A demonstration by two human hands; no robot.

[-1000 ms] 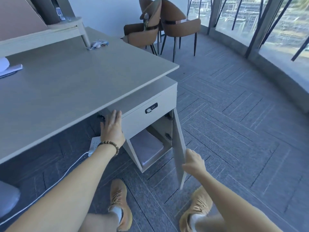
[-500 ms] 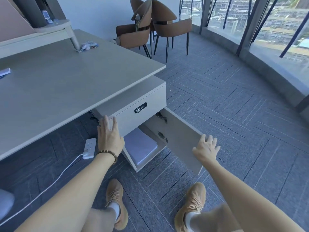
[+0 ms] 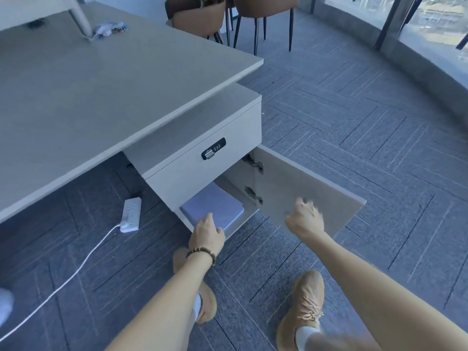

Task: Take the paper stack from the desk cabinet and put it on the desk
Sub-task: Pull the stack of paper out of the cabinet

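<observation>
A white paper stack (image 3: 215,207) lies flat on the floor of the open desk cabinet (image 3: 202,171), under a drawer with a combination lock. The cabinet door (image 3: 304,191) is swung wide open to the right. My left hand (image 3: 206,233), with a bead bracelet on the wrist, hovers at the stack's near edge, fingers curled and holding nothing. My right hand (image 3: 305,219) is blurred in front of the open door, fingers loosely curled, empty. The light grey desk top (image 3: 101,92) spreads above and to the left.
A white power strip (image 3: 131,214) with its cable lies on the carpet under the desk. Brown chairs (image 3: 228,13) stand beyond the desk's far corner. A small crumpled object (image 3: 109,29) sits by a shelf leg on the desk. My feet in tan shoes stand below.
The cabinet door went from half open to fully open. My left hand dropped from the drawer's side to the paper stack's edge. My right hand let go of the door.
</observation>
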